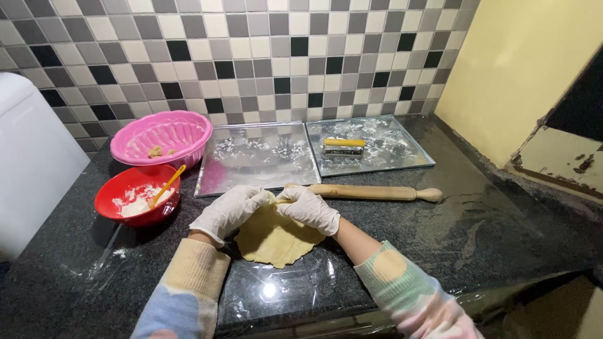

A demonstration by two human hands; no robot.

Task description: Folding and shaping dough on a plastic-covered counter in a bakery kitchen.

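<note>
Pinching the far edge of the flat dough sheet (pixel 274 238), both gloved hands meet at its top: the left hand (pixel 229 210) and the right hand (pixel 309 209) have their fingers closed together on the rim, thumbs underneath as far as I can see. The dough lies on the dark counter (pixel 477 232), directly below the fingers and toward the person. Just beyond the fingers rests a wooden rolling pin (pixel 370 191), and behind it two metal trays (pixel 257 160), the right one carrying a small cutter with a yellow handle (pixel 343 146). To the left of the fingers stand a red bowl (pixel 135 204) with flour and a pink bowl (pixel 162 136). I think the lifting should be slow and even, both hands at the same height, because thin dough tears easily at its ragged edge.
</note>
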